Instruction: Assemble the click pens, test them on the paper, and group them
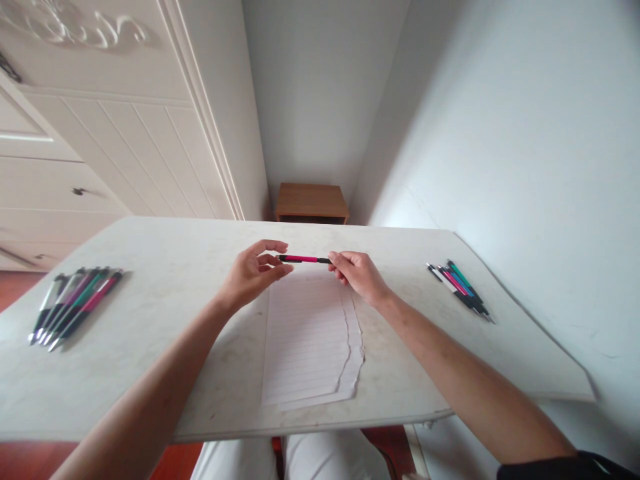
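A pink and black click pen (303, 259) lies level in the air above the top edge of the paper. My right hand (357, 272) pinches its black tip end between thumb and fingers. Around the pen's other end, the one with the clip and button, my left hand (260, 270) is open, thumb and index finger apart. Whether a left finger touches the button end I cannot tell. Lined paper sheets (307, 340) with torn right edges lie below both hands on the white table (215, 373).
A fanned group of several pens (77, 303) lies on the table's left. Several more pens (463, 290) are bunched on the right, near the wall (525, 167). Past the far edge stand a small wooden cabinet (313, 200) and, to the left, a cream wardrobe (125, 120).
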`<state>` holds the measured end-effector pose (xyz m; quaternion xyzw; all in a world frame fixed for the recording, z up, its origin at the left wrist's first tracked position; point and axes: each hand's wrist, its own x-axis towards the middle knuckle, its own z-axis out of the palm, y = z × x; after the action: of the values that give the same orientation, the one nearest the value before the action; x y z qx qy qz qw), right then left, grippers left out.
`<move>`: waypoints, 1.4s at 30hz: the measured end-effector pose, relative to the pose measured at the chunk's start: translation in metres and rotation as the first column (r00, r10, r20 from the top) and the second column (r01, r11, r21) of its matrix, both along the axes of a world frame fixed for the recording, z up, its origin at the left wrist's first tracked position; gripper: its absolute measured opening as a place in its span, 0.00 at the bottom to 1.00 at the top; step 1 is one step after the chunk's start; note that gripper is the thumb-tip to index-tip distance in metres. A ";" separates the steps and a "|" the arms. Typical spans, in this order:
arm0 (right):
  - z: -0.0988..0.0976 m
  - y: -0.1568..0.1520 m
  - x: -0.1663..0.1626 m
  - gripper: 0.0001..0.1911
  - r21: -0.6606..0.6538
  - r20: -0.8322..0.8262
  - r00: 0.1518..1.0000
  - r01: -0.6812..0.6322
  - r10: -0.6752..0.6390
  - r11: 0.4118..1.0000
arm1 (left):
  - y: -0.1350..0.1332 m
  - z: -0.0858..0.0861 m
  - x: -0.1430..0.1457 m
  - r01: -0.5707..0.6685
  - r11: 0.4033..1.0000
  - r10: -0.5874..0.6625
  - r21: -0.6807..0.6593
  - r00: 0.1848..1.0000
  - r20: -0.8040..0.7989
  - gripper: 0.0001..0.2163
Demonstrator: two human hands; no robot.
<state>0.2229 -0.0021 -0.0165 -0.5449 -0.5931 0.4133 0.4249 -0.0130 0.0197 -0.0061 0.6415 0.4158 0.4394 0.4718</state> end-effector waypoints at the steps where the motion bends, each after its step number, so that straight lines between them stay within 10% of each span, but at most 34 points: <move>1: -0.001 0.000 0.000 0.27 0.000 -0.004 1.000 0.002 -0.002 1.000 | 0.000 0.000 0.000 -0.008 1.000 0.008 0.007 1.000 -0.023 0.21; 14: 0.000 -0.002 -0.003 0.28 -0.009 -0.011 1.000 -0.016 0.016 1.000 | 0.002 -0.005 0.001 -0.089 0.994 0.080 -0.065 0.989 -0.123 0.30; 26: 0.000 -0.001 -0.002 0.27 -0.004 -0.026 1.000 0.005 -0.005 1.000 | 0.004 -0.002 -0.001 -0.053 0.998 0.058 0.039 0.988 -0.142 0.15; 34: 0.000 -0.002 -0.003 0.27 -0.006 -0.023 1.000 -0.016 0.015 1.000 | 0.001 -0.002 0.000 -0.123 0.989 0.101 -0.082 0.968 -0.231 0.28; 42: 0.000 0.000 -0.002 0.27 -0.001 -0.021 1.000 -0.003 0.003 1.000 | 0.004 -0.001 -0.003 -0.054 0.998 0.054 -0.042 0.999 -0.007 0.28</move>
<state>0.2210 -0.0023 -0.0166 -0.5400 -0.5891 0.4200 0.4301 -0.0164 0.0233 -0.0072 0.6210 0.4435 0.4413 0.4721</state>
